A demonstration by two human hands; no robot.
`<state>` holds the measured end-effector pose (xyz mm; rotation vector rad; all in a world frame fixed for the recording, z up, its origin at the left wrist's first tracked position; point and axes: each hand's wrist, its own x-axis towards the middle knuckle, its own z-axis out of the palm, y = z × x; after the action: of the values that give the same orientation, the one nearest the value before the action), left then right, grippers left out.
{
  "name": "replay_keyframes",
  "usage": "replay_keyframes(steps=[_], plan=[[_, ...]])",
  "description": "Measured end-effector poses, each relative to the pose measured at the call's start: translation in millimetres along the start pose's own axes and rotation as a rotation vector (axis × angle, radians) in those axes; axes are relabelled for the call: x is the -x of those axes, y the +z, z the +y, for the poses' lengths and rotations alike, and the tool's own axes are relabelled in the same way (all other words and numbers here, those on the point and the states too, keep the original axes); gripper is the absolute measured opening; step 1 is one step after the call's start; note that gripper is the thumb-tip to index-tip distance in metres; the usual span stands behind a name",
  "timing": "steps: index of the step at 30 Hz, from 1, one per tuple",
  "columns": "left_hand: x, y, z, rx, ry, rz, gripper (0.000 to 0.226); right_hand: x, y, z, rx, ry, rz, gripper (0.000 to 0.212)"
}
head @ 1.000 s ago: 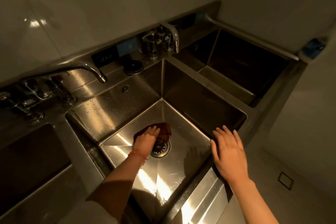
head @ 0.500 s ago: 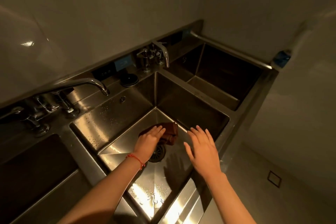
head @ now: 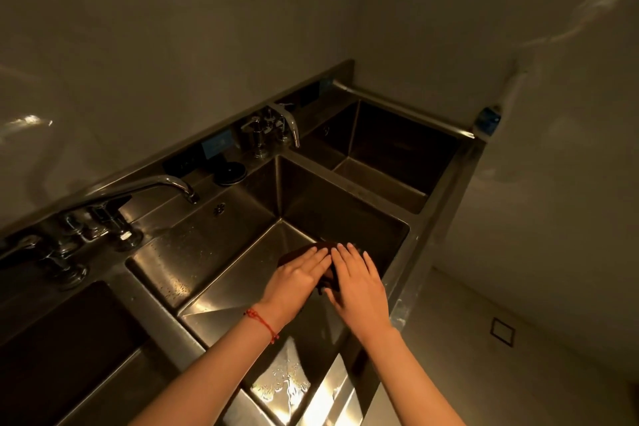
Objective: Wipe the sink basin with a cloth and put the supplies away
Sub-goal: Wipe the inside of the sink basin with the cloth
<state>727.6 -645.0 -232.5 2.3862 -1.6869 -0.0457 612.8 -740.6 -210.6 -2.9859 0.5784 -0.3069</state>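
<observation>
A dark brown cloth (head: pixel 323 247) lies on the floor of the middle steel sink basin (head: pixel 242 259), near the basin's right wall. My left hand (head: pixel 297 278), with a red string at the wrist, lies flat on the cloth with its fingers together. My right hand (head: pixel 358 282) rests on the cloth beside it, fingers extended, touching the left hand's fingertips. Both hands cover most of the cloth and hide the drain.
A long swivel tap (head: pixel 162 183) reaches over the basin's back left; a second tap (head: pixel 288 121) stands at the back between this basin and the right basin (head: pixel 390 156). A dark basin (head: pixel 62 349) lies left. A round black lid (head: pixel 229 172) sits on the back ledge. Water drops mark the near basin floor.
My right hand has left the basin's right rim and come down onto the cloth beside my left hand. The cloth has slid toward the right wall, and my view has tilted upward.
</observation>
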Motion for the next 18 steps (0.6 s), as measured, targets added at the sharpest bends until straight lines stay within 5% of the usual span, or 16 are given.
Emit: replay_keyframes(steps=[7,18], plan=[[-4.3,-35.2,39.7,-0.074,0.131,0.186,0.083,6.4,-26.1,18.6,0.097,0.048,0.172,0.075],[-44.8,-47.6,111.3,-0.090,0.129,0.259,0.081,14.4,-54.4,102.3,0.034,-0.032,0.470,0.046]])
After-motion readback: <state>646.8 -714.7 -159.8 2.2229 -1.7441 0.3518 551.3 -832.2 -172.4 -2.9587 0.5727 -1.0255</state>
